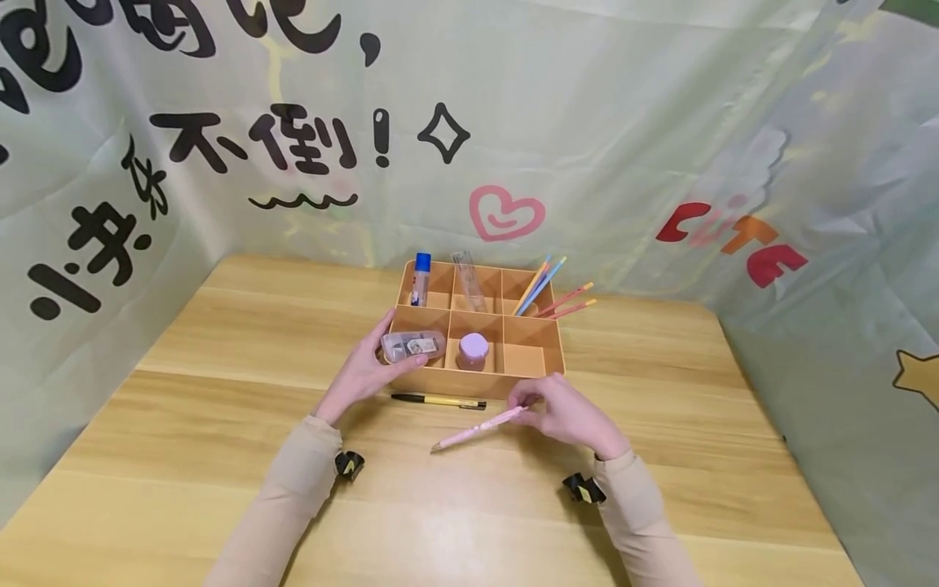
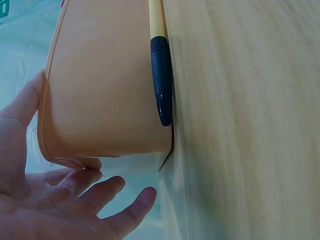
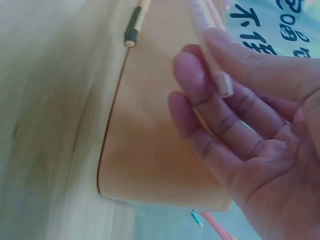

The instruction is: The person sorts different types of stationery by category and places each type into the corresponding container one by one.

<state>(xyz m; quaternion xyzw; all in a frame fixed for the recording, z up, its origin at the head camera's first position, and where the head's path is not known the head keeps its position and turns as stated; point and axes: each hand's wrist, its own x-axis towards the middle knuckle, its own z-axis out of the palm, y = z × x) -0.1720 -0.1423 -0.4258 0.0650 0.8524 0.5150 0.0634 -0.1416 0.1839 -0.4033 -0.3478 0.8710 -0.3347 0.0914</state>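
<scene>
My left hand holds the front left corner of an orange desk organizer, its thumb at the rim and fingers along the side wall. In the left wrist view the outer fingers stand apart from the wall. My right hand pinches a slim pink pen by its right end, in front of the organizer. The pen slants with its tip toward the lower left. A yellow and black pen lies on the table along the organizer's front wall.
The organizer's compartments hold a blue-capped glue stick, a clear ruler, several colored pencils, a clear grey case and a purple-lidded jar. Printed cloth walls in the wooden table.
</scene>
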